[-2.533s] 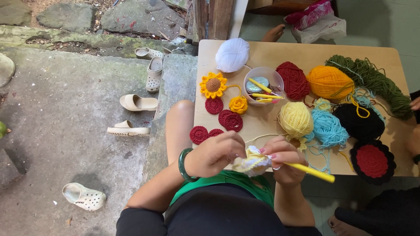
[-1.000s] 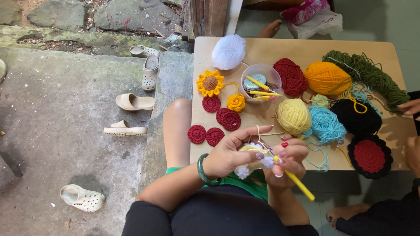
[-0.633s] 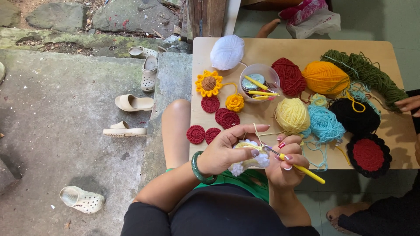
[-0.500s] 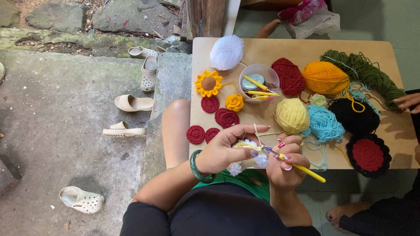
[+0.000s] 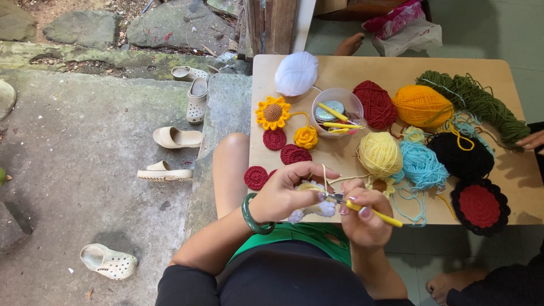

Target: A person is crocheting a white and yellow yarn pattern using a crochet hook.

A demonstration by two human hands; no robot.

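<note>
Closest to the camera, just off the near edge of the bench [image 5: 351, 73], the left hand [image 5: 283, 192] has its grip closed around a small white crochet piece [image 5: 317, 207], thumb and fingers pinching it, with a green bangle [image 5: 252, 218] on the wrist. The right hand [image 5: 362, 218] touches that piece from the other side, its grip closed on a yellow-handled crochet hook [image 5: 371, 212] whose metal tip points into the work and whose handle slants out toward the right. A pale strand runs up from the piece to the pale yellow yarn ball [image 5: 379, 154], which sits a little in from the near edge beside a light blue yarn ball [image 5: 422, 164]. Along the near-left part of the bench lie flat dark red crochet discs [image 5: 275, 139], and near the near-right corner sits a red round with a black border [image 5: 480, 207]. Farther in stand a black yarn ball [image 5: 459, 156], a crochet sunflower [image 5: 272, 113], a small yellow crochet flower [image 5: 306, 137] and a clear plastic cup [image 5: 337, 110] holding more hooks. Along the far side lie a white yarn ball [image 5: 296, 73], a dark red skein [image 5: 375, 105], an orange yarn ball [image 5: 422, 106] and loose green yarn [image 5: 476, 102]. Another person's fingers [image 5: 532, 140] reach in at the right edge. On the concrete floor [image 5: 85, 141] to the left lie several pale sandals [image 5: 175, 137].
</note>
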